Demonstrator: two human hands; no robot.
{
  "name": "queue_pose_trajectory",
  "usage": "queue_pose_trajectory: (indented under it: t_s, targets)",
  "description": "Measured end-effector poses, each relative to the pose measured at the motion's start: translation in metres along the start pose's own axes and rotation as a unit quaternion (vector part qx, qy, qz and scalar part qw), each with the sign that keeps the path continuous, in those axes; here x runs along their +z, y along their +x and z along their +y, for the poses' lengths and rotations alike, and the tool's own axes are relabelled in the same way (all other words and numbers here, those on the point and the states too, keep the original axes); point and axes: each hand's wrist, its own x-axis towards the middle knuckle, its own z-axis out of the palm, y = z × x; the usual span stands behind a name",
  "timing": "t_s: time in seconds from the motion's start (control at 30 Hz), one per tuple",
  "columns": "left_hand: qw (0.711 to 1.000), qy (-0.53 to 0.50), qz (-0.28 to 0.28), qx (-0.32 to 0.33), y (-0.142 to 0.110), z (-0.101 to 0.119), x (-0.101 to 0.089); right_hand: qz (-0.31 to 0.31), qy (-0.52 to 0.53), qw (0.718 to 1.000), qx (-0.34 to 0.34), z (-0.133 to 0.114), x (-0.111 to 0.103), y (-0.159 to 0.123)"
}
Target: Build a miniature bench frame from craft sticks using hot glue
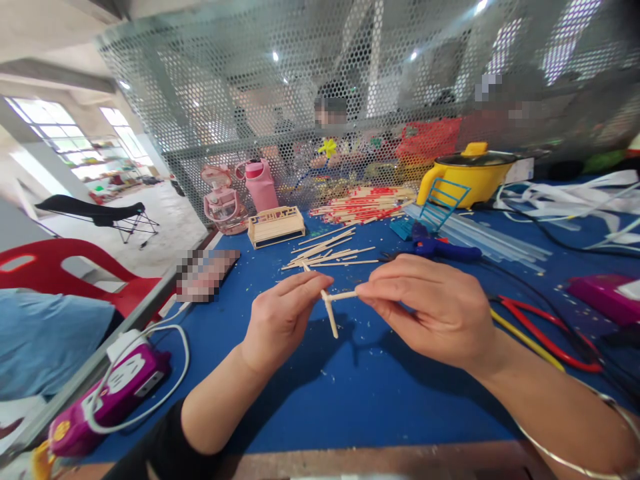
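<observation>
My left hand [280, 317] pinches a thin wooden stick [331, 317] above the blue tabletop. The stick's near end points down toward me, and its far end shows past my fingers. My right hand [433, 307] pinches a short wooden stick [344, 295] between thumb and forefinger. This short stick meets the side of the other one nearly at a right angle; whether they are joined I cannot tell. Beyond my hands lies a loose pile of wooden sticks [325, 250]. Just behind my right hand a blue glue gun [440, 249] rests near its blue wire stand [440, 203].
A small wooden frame box [277, 228], pink bottles [261, 187], red-marked sticks [367, 203] and a yellow pot [467, 177] line the back by a perforated metal screen [280, 87]. Red-handled cutters [550, 333] lie right; a purple power strip [117, 393] and phone [227, 265] lie left.
</observation>
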Motion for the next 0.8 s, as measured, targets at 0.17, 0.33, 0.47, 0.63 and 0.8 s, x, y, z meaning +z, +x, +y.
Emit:
queue_pose_trajectory:
  t_s: [0.17, 0.33, 0.47, 0.63, 0.8]
  targets:
    - [1.0, -0.001, 0.0, 0.001, -0.0003, 0.0001, -0.0002, -0.004, 0.003, 1.0, 0.006, -0.0002, -0.0002, -0.0002]
    - [1.0, 0.007, -0.002, 0.003, -0.0005, -0.0003, -0.0001, -0.005, 0.003, 1.0, 0.006, 0.0003, -0.0006, 0.0]
    - [1.0, 0.009, -0.001, 0.008, 0.0, 0.0, 0.0001, -0.005, 0.007, 1.0, 0.005, 0.0005, -0.0008, 0.0005]
    - [1.0, 0.008, -0.003, 0.008, -0.0001, 0.0001, 0.0001, -0.005, 0.013, 1.0, 0.0, 0.0007, -0.0007, 0.0005]
    - [1.0, -0.002, -0.007, 0.006, -0.0007, -0.0009, 0.0001, -0.004, 0.013, 1.0, -0.001, 0.0012, -0.0006, 0.0003]
